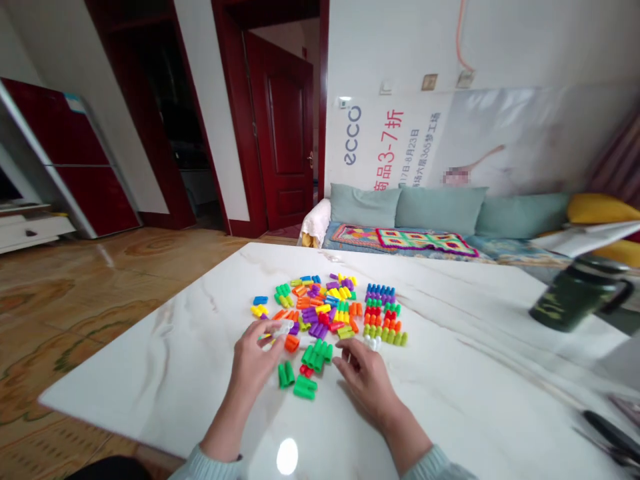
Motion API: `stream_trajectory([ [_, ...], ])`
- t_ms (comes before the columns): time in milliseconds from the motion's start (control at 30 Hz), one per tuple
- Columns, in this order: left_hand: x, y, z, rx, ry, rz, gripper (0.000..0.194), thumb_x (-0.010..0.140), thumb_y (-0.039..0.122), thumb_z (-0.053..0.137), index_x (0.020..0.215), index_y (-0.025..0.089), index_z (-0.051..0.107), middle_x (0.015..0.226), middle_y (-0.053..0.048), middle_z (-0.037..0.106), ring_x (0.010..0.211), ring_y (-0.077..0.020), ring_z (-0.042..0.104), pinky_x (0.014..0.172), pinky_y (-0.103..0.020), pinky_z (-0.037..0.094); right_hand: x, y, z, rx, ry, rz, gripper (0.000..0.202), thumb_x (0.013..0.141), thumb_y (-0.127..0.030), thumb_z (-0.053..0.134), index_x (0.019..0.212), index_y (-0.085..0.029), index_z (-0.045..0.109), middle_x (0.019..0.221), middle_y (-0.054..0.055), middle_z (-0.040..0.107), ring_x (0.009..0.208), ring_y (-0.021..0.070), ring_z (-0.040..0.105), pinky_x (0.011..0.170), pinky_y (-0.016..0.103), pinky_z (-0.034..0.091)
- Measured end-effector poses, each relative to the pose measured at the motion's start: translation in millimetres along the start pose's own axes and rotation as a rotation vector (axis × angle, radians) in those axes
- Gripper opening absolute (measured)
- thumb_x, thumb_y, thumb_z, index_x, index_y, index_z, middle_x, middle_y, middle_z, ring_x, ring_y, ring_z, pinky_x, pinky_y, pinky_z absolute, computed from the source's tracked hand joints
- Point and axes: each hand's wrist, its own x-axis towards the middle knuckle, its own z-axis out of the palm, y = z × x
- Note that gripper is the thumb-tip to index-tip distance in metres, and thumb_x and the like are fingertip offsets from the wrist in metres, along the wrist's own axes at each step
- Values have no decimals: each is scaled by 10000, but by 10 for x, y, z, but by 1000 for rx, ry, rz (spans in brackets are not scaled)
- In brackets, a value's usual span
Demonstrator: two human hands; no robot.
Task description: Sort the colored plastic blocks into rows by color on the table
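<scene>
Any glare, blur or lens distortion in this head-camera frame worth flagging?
Head view: a round bright glare spot sits on the glossy white table near the wrists; strong wide-angle bending tilts the door frame and the dark green mug; the coloured blocks stay sharp; the left hand and the right hand look slightly soft; a blurred patch masks part of the wall poster.

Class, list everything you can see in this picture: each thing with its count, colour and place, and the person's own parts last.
table: one, white marble, foreground
plastic blocks: many, mixed colours, table centre
green blocks: a few, between the hands
mug: one, dark green, table's right
sofa: one, pale blue, far wall
blanket: one, multicoloured, on sofa
door: one, dark red, open
left hand: fingers on a clear piece
right hand: flat beside the green blocks
</scene>
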Motion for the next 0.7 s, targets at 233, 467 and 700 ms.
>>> stream_trajectory([
  [233, -283, 318, 690, -754, -428, -364, 394, 716, 410, 787, 1007, 157, 704, 1042, -118, 741, 992, -253, 709, 906, -369, 563, 59, -29, 32, 246, 159, -19, 325, 906, -349, 622, 1217, -257, 616, 1035, 36, 668, 790, 140, 617, 669, 244, 501],
  [467, -340, 283, 749, -734, -391, -339, 404, 707, 445, 793, 981, 161, 703, 1054, -120, 737, 1029, -273, 696, 911, -382, 569, 94, -47, 33, 447, 273, 131, 297, 782, -357, 754, 1016, -219, 634, 870, 18, 683, 715, 152, 633, 624, 257, 517],
  [700, -392, 296, 792, -685, -392, -288, 457, 713, 454, 783, 1034, 141, 697, 971, -123, 740, 836, -227, 720, 776, -346, 597, 101, -26, 40, 578, 245, 186, 241, 797, -382, 727, 892, -190, 615, 763, 7, 652, 675, 147, 616, 606, 259, 501],
])
